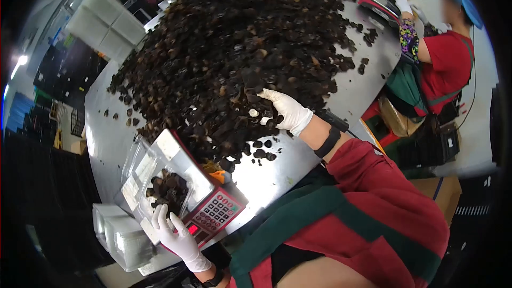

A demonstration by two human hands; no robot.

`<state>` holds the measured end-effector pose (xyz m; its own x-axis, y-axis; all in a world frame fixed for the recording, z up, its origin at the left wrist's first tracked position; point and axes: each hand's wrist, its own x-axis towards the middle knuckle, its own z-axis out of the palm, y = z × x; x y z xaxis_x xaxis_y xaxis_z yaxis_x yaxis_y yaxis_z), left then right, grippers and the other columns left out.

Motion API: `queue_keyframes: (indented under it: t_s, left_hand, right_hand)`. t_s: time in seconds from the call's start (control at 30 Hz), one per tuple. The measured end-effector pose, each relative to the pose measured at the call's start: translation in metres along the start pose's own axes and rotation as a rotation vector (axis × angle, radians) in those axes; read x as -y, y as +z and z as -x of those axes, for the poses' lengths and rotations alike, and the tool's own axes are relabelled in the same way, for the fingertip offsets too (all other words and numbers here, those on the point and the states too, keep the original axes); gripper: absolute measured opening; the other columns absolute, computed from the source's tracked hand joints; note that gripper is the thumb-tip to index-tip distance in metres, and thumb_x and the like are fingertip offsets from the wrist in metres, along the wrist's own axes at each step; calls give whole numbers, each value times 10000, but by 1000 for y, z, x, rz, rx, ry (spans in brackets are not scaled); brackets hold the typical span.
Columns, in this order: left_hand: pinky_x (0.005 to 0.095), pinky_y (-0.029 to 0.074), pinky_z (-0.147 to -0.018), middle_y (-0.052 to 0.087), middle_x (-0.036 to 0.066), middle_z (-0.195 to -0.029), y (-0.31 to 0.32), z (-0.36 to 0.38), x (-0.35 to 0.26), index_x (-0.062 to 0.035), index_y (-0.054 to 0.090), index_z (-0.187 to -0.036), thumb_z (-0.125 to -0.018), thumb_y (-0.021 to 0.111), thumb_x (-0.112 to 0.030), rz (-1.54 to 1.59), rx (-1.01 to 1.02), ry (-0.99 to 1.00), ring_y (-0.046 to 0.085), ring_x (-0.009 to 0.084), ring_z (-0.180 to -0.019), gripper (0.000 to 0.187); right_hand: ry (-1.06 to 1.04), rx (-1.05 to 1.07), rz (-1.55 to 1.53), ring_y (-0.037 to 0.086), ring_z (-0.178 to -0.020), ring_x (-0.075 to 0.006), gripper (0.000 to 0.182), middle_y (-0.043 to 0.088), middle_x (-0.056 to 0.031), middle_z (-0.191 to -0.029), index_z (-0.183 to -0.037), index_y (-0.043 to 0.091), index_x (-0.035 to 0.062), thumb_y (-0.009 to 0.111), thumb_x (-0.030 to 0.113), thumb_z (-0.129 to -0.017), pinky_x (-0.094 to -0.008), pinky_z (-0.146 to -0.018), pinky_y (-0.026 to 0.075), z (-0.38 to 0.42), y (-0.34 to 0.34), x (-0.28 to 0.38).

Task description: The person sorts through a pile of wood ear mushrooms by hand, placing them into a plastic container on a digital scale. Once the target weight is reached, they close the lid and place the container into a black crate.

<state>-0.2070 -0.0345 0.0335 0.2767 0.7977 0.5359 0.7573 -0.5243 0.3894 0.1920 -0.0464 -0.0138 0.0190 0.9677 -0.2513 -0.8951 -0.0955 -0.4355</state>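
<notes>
My right hand point(288, 111), in a white glove, reaches over the near side of a large heap of dark mushrooms point(229, 37). Its fingers curl against a few dark mushroom pieces point(249, 86) at the fingertips. My left hand point(178, 239), also gloved, lies at the near end of a clear plastic tray point(140, 173), thumb and fingers apart. Inside the tray sits a small clump of mushrooms point(169, 191). The tray rests on a red and white scale point(220, 210), whose keypad and lit red display face me.
Stacked clear trays point(125, 240) stand left of the scale, and taller stacks point(106, 18) at the table's far left. Loose mushroom bits lie on the metal table point(277, 173). A co-worker point(448, 64) in red works at another scale point(378, 12) on the right.
</notes>
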Motion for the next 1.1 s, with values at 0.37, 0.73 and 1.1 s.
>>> queue_keyframes:
  t_s: [0.37,0.73,1.1]
  left_hand:
    - [398,369,-1097,576,177,-1320,-17,2,54,56,528,-1332,-979,564,-120,448,-285,-335,540,295,-1229,396]
    - [458,361,-1111,538,201,-1377,-6,1,40,-9,503,-1401,-855,675,-77,150,79,-140,485,368,-1300,577]
    - [386,338,-1125,559,147,-1354,-47,-13,58,34,515,-1373,-971,554,-73,296,-298,-383,505,272,-1280,418]
  right_hand:
    - [-252,435,1084,687,-933,-144,203,715,-52,-1075,-1099,693,36,664,148,-932,-274,-810,543,-54,181,-120]
    - [-549,518,1436,686,-918,-186,315,719,-118,-1041,-1200,660,42,633,273,-988,-314,-816,526,-74,193,-172]
    - [-368,354,1096,648,-880,-65,191,719,-35,-954,-1104,697,-12,660,122,-972,-206,-817,517,-91,203,-157]
